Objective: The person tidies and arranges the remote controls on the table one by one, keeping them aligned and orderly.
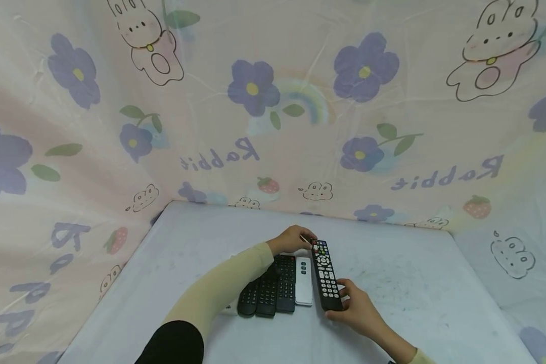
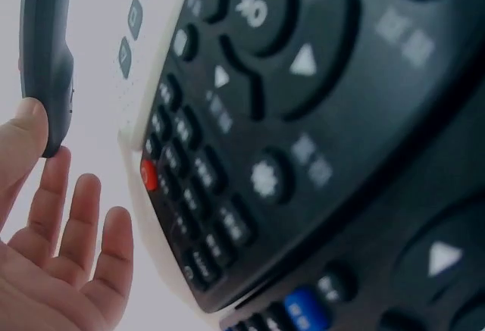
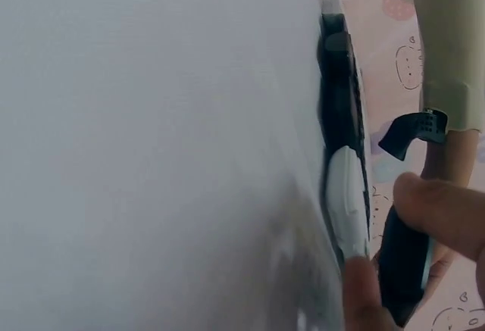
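Observation:
A black remote control (image 1: 326, 273) with white and coloured buttons is held between both hands, buttons facing up. My left hand (image 1: 292, 239) pinches its far end; in the left wrist view the thumb (image 2: 26, 134) and index fingertip meet at that end while the other fingers spread loosely. My right hand (image 1: 358, 309) grips the near end, thumb on one side and fingers on the other. Just left of it lies a white remote (image 1: 304, 285), then a row of black remotes (image 1: 285, 290) side by side. My left sleeve partly covers the row's left part.
A white-covered table (image 1: 400, 283) lies under everything. Curtain-like cloth (image 1: 300, 141) printed with flowers and rabbits hangs around its back and sides. A whitish item (image 1: 230, 308) shows at the row's left end beside the sleeve.

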`<move>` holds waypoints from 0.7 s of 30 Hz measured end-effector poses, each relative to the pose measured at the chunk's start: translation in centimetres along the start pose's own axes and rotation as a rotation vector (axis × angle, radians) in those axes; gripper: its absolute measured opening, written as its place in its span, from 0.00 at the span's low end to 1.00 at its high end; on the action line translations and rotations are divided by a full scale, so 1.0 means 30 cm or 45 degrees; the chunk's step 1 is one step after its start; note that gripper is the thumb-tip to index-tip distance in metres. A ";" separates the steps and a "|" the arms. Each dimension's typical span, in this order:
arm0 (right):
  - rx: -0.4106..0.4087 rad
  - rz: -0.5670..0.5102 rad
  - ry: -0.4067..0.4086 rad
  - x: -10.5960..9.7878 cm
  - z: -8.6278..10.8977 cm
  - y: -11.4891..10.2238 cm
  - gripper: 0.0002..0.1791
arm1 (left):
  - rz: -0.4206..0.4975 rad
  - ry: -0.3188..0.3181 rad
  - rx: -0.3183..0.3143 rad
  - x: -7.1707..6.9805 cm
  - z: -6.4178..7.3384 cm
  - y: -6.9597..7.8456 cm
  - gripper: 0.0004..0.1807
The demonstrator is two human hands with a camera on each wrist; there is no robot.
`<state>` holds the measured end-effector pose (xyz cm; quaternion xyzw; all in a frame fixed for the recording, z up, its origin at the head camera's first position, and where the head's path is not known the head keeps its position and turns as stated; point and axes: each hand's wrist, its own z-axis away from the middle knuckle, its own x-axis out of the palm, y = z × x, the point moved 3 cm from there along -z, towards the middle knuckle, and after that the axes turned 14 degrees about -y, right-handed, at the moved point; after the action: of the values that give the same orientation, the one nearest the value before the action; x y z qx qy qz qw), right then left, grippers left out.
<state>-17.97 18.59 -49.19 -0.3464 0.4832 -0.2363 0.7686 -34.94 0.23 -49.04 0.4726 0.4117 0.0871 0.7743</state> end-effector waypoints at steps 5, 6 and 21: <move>-0.008 0.050 0.029 0.016 0.000 0.002 0.46 | -0.055 -0.021 -0.043 0.013 0.008 0.009 0.16; -0.005 0.064 0.036 0.019 0.001 0.002 0.46 | -0.075 -0.026 -0.057 0.018 0.009 0.009 0.16; 0.023 0.196 0.088 0.056 -0.011 -0.008 0.45 | -0.139 -0.057 -0.170 0.057 -0.005 0.022 0.17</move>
<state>-17.55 17.17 -50.08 -0.2929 0.5325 -0.1927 0.7704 -33.76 1.57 -49.49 0.3985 0.4127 0.0613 0.8168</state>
